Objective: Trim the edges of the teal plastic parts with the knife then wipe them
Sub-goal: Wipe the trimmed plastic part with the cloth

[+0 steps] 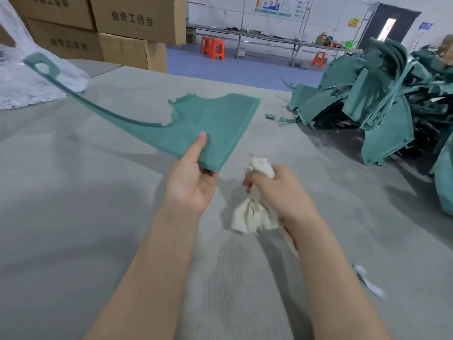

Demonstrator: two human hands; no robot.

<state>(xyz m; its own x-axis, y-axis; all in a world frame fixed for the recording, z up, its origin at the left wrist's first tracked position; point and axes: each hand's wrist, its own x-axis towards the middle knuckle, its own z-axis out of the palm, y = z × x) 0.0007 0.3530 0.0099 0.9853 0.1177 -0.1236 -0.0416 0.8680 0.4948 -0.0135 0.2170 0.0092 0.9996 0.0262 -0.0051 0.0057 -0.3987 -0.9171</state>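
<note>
Held in the air above the middle of the worktop [73,192]: a teal plastic part [213,126], matte and flat. Wide at the near end, with a raised lip along its right side and a jagged, notched cut-out on the far side. Narrows from there into a long, thin, curved arm ending in a tab with a round hole, out toward the far left corner.

Gripping its near corner, the left hand [193,177], thumb on top and fingers curled underneath. Just beside it, clear of the part, the right hand [277,190], fist closed round a crumpled white cloth [255,217] that sticks out above and below.

Under the right wrist, a sliver of red [290,238], too blurred to identify. Along the right edge, a heap of teal parts [382,99], cut off by the frame and too tangled to tell piece from piece. Near the heap, a small teal scrap [270,116]. Toward the near right edge, a white scrap [370,283], smeared.
</note>
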